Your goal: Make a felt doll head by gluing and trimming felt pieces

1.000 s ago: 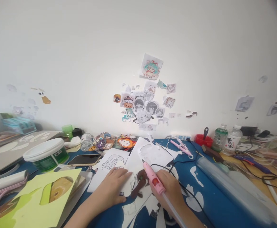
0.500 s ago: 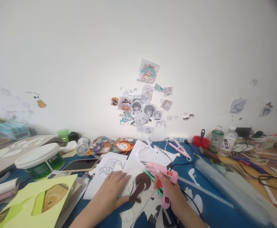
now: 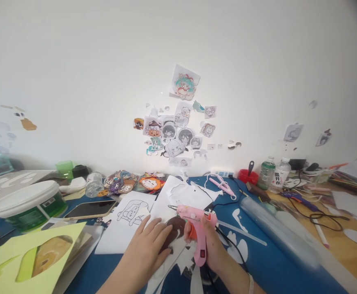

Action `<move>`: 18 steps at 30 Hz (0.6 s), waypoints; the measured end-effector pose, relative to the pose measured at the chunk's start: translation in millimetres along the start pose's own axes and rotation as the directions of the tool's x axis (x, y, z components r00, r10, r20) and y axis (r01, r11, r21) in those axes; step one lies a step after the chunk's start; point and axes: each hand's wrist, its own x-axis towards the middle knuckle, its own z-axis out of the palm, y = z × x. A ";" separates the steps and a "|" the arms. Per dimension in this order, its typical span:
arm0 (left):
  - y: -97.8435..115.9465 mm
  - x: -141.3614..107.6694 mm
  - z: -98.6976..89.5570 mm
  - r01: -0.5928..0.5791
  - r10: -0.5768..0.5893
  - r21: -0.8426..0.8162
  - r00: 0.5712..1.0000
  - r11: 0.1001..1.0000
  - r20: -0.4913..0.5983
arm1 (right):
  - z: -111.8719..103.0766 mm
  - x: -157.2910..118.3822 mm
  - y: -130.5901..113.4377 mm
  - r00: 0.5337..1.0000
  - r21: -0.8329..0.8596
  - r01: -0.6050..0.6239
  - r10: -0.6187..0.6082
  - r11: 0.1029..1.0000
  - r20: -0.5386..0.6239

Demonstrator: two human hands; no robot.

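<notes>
My right hand [image 3: 213, 247] is wrapped round the handle of a pink hot glue gun [image 3: 193, 214], with a finger by its orange trigger. The metal nozzle points left, above the white paper, and a long translucent glue stick [image 3: 242, 232] sticks out of its back. My left hand [image 3: 149, 245] lies flat with fingers spread, its fingertips over a brown cut-out [image 3: 176, 225]. The left hand and the glue gun hide part of this cut-out. Beneath lie white paper scraps [image 3: 184, 253]. Beyond my left fingers is a sheet with a line drawing [image 3: 132, 212].
To the left are a white-lidded green tub [image 3: 28, 204], a phone [image 3: 89, 209] and yellow cut paper [image 3: 1, 261]. A clear plastic roll [image 3: 276, 228] lies at the right. Farther back stand a red bowl [image 3: 247, 176] and bottles [image 3: 281, 173]. Cartoon cut-outs [image 3: 184, 136] cover the wall.
The view has shifted, so the desk items sit farther left. My left hand has moved over the brown cut-out. The glue gun has turned more upright; the green-handled scissors beneath it no longer show.
</notes>
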 end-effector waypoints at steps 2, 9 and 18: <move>8.3 0.8 -4.8 -0.035 0.035 -0.006 0.999 0.999 -0.034 | 0.9 -0.5 0.1 1.000 -0.002 0.002 -0.002 1.000 -0.005; 23.2 3.2 -17.0 -0.079 0.080 0.011 0.990 0.997 -0.118 | 4.9 -0.4 -3.6 1.000 0.038 0.030 -0.029 0.999 -0.006; 7.4 5.7 -13.7 0.092 -0.086 0.032 0.985 0.995 -0.150 | 7.6 -1.1 -1.1 0.999 -0.013 0.004 -0.003 1.000 0.051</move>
